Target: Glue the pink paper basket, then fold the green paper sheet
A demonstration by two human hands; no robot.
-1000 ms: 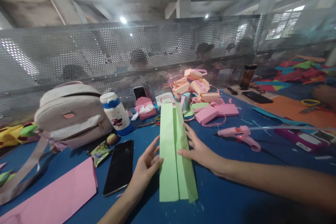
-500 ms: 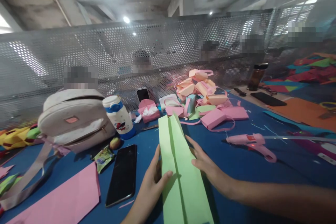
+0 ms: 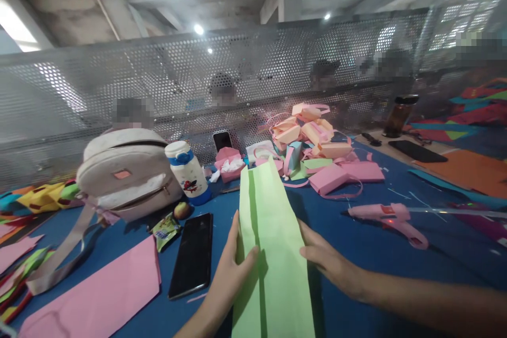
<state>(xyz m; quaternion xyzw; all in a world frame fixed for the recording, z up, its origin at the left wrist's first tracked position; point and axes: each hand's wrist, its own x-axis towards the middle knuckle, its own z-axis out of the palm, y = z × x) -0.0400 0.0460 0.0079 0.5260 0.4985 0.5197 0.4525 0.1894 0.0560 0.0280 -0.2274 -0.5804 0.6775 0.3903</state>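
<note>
A long sheet of light green paper (image 3: 279, 253), creased lengthwise, stretches away from me between my hands. My left hand (image 3: 237, 264) grips its left edge, thumb on top near the crease and fingers behind the edge. On the opposite edge, my right hand (image 3: 322, 253) holds the paper with its thumb on top; the other fingers are partly hidden beneath. Left of my left hand lies a black phone (image 3: 192, 256). A pink glue gun (image 3: 386, 216) with a small red light rests to the right of my right hand.
Folded pink and peach paper pieces (image 3: 317, 137) are heaped at the back. A white backpack (image 3: 122, 179), a bottle (image 3: 188, 174) and a snack packet (image 3: 165, 231) stand on the left, above pink paper (image 3: 99, 290). Behind runs a perforated metal screen (image 3: 158, 74), with people beyond.
The green paper's right part has spread flatter and wider. My right hand has shifted slightly right with its edge. The view has turned a little left.
</note>
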